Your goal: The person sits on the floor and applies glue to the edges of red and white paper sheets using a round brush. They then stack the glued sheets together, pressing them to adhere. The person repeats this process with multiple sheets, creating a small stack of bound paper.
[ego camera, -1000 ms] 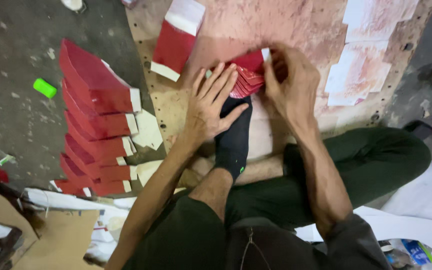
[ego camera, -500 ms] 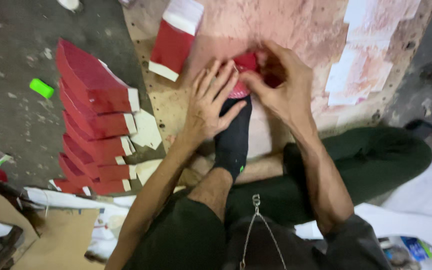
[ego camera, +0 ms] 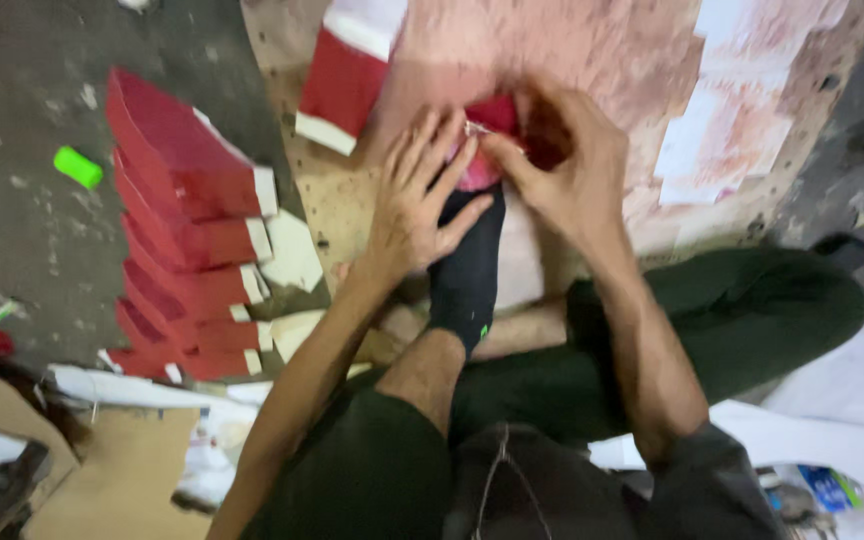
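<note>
Head-camera view, looking straight down: a small red piece (ego camera: pixel 487 135) of folded paper or card is worked between two bare hands on a pale, red-stained perforated board (ego camera: pixel 592 50) laid on the floor. The left hand (ego camera: pixel 417 200) is laid flat with its fingers spread wide, the fingertips pressed against the near edge of the red piece; nothing is gripped in it. The right hand (ego camera: pixel 562 165) is curled over the same piece from the other side, thumb and forefinger pinched narrowly on its edge, so that most of the piece is hidden beneath the palm. Whether the piece is lifted or lies on the board cannot be told. Directly beneath the two hands a foot in a black sock (ego camera: pixel 464 270) is stretched onto the board, its toe just under the red piece, and dark green trousers (ego camera: pixel 712 310) are seen on the folded legs. A larger red-and-white folded sheet (ego camera: pixel 342 75) lies on the board just beyond the left hand. Well to the left, a fanned row of red folded pieces with white ends (ego camera: pixel 187 230) is stacked on the grey concrete floor (ego camera: pixel 12 240), with a small green object (ego camera: pixel 77 166) beside it. White, pink-smeared sheets (ego camera: pixel 727 130) are spread on the board's right side.
</note>
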